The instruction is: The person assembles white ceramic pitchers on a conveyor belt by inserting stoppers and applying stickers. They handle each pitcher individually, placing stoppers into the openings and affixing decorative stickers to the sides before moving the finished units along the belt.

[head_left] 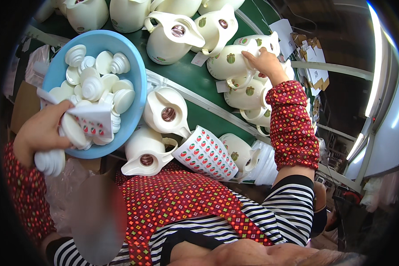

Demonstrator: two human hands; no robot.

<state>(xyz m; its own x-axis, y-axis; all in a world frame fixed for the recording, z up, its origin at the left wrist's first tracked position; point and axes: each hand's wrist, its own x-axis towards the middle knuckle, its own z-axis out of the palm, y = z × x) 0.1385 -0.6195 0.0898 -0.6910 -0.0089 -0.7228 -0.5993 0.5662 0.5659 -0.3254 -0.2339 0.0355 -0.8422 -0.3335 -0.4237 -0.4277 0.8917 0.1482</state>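
My left hand (42, 131) is at the near left rim of a light-blue basin (139, 57), closed around white stepped stoppers (73, 131); another stopper (50, 162) hangs below its fingers. A sheet of small red-and-green stickers (93, 124) sticks out beside those fingers, above the basin. Many white stoppers (93, 88) fill the basin. Far right, my right hand (268, 64) has its fingers bent over the top of a cream thermos jug (230, 60) that lies tilted among others. What its fingertips touch is partly hidden.
Cream jugs with open mouths (177, 44) stand on the green work surface (199, 106). Two more jugs (166, 111) and a rolled sticker sheet (206, 155) are close to my body. A metal rail (208, 104) crosses the surface. Cardboard pieces (312, 62) are stacked at far right.
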